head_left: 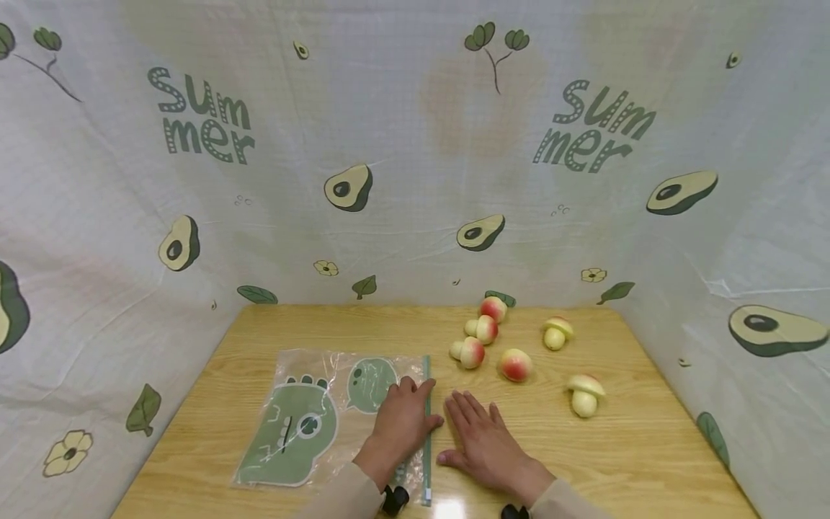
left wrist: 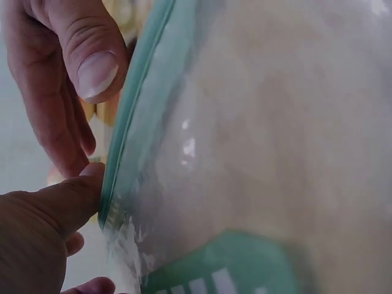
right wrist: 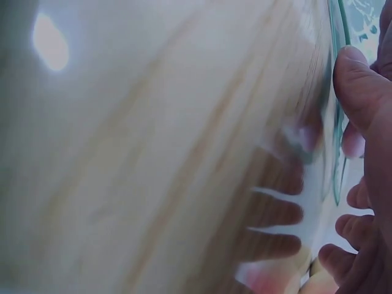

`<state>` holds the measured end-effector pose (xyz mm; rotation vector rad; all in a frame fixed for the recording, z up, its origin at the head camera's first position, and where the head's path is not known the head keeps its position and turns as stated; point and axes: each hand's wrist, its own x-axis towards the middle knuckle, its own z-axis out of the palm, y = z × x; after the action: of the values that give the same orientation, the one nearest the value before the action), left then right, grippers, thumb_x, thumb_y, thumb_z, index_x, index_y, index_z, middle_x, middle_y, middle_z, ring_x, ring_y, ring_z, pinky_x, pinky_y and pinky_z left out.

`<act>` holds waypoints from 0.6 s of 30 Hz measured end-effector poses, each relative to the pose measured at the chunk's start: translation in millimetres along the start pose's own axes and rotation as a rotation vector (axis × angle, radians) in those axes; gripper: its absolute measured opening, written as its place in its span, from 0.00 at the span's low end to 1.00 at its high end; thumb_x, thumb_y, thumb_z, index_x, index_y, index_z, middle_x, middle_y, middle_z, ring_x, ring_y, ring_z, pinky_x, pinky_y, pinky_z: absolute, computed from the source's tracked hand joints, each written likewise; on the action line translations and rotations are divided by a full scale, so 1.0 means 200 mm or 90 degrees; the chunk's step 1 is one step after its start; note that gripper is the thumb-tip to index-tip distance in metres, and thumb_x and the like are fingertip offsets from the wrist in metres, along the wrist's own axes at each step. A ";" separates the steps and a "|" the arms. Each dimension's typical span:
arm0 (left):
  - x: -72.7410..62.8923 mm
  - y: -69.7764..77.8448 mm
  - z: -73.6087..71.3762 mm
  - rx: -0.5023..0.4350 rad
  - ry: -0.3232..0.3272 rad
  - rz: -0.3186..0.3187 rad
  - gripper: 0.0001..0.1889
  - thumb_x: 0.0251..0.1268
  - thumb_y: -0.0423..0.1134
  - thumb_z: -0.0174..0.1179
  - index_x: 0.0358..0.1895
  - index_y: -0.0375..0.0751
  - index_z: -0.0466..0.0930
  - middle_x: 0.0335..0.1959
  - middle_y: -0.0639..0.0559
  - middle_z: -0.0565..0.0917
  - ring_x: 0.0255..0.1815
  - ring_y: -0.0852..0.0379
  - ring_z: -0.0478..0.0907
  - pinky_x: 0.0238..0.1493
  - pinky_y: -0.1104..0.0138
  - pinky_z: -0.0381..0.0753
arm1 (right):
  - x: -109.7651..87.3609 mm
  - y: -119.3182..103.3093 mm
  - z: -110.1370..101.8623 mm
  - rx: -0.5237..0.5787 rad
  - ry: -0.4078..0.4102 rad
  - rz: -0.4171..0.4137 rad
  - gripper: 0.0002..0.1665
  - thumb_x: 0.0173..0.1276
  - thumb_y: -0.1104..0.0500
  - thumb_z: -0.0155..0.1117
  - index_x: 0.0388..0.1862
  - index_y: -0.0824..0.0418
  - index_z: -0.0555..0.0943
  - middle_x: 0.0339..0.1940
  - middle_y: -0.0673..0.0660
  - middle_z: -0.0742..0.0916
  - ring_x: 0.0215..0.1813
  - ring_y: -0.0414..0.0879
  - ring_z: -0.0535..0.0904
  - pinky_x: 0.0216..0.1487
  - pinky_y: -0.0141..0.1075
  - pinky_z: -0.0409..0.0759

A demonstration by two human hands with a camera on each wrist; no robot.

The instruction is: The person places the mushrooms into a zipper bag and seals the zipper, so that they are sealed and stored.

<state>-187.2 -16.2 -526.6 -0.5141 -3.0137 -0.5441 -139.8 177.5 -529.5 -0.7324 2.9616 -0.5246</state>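
A clear zip bag [head_left: 353, 447] printed with a green dinosaur lies flat on the wooden table, its green zip strip [head_left: 426, 461] along the right side. My left hand [head_left: 398, 425] rests over the bag near that strip. Its index finger and thumb are spread apart across the strip, the other fingers loosely bent. In the left wrist view a fingertip touches the strip [left wrist: 125, 128]. My right hand [head_left: 483, 443] lies palm down just right of the strip, fingers straight, holding nothing. The right wrist view shows its fingers mirrored in the glossy tabletop [right wrist: 184, 153].
Beyond the right hand lie several toy mushrooms with red-and-cream caps, among them a mushroom [head_left: 472, 352], a round-topped mushroom [head_left: 515, 365] and a mushroom [head_left: 586, 395] at the right. A printed curtain [head_left: 415, 130] encloses the table at the back and both sides.
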 end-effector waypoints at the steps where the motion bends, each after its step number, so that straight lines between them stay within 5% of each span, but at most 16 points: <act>1: 0.00 0.00 0.01 -0.001 0.002 0.000 0.37 0.65 0.58 0.73 0.74 0.49 0.76 0.52 0.44 0.78 0.46 0.48 0.76 0.39 0.59 0.85 | 0.00 0.00 0.00 -0.003 -0.001 -0.001 0.57 0.72 0.27 0.58 0.83 0.67 0.63 0.84 0.67 0.65 0.84 0.66 0.60 0.73 0.79 0.63; 13: -0.01 -0.02 0.01 -0.042 -0.001 -0.020 0.35 0.65 0.55 0.74 0.73 0.48 0.78 0.51 0.43 0.78 0.47 0.48 0.73 0.44 0.57 0.83 | 0.00 0.00 0.01 -0.005 -0.019 0.006 0.57 0.72 0.27 0.58 0.83 0.66 0.62 0.85 0.66 0.64 0.85 0.64 0.59 0.74 0.79 0.60; 18: 0.00 -0.05 -0.01 -0.121 -0.016 -0.041 0.34 0.66 0.50 0.74 0.74 0.47 0.77 0.54 0.42 0.78 0.51 0.46 0.76 0.48 0.53 0.85 | 0.00 0.00 0.01 -0.009 -0.016 -0.002 0.58 0.72 0.27 0.58 0.83 0.66 0.62 0.85 0.66 0.65 0.84 0.65 0.59 0.73 0.79 0.61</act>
<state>-189.8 -26.0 -528.9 -0.4367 -3.0284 -0.8403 -139.1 177.1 -530.4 -0.7402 2.9448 -0.4910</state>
